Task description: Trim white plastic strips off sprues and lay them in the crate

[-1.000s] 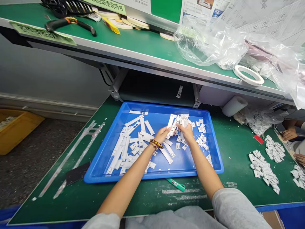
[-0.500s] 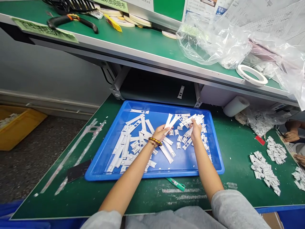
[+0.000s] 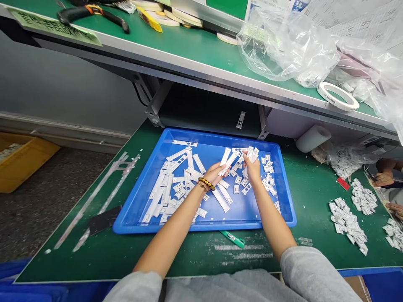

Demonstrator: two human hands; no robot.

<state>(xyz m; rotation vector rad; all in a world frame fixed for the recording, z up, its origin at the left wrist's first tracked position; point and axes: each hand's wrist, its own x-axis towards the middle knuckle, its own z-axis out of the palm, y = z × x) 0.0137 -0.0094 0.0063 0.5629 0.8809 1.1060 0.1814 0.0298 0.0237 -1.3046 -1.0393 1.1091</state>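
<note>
Over a blue tray (image 3: 248,224), my left hand (image 3: 214,174) is closed on a couple of long white plastic strips (image 3: 229,161), which fan out past its fingers. To its right, my right hand (image 3: 252,167) grips several white plastic strips (image 3: 252,153) that point upward and away from me. Long white strips (image 3: 162,188) lie heaped in the left half of the tray. Small white rectangular pieces (image 3: 238,180) are scattered beneath and around my right hand, and more small pieces (image 3: 269,182) lie along the right wall.
A green cutter (image 3: 233,239) lies before the tray. Piles of small white pieces (image 3: 348,222) sit at the right, near another person's hands (image 3: 384,179). The shelf above holds pliers (image 3: 94,16), a tape roll (image 3: 338,96) and plastic bags (image 3: 289,46). One strip (image 3: 241,120) rests on the dark belt.
My right hand has moved slightly left, toward my left hand, and the strips in it now point more upright. My left hand keeps its strips. The view has shifted slightly.
</note>
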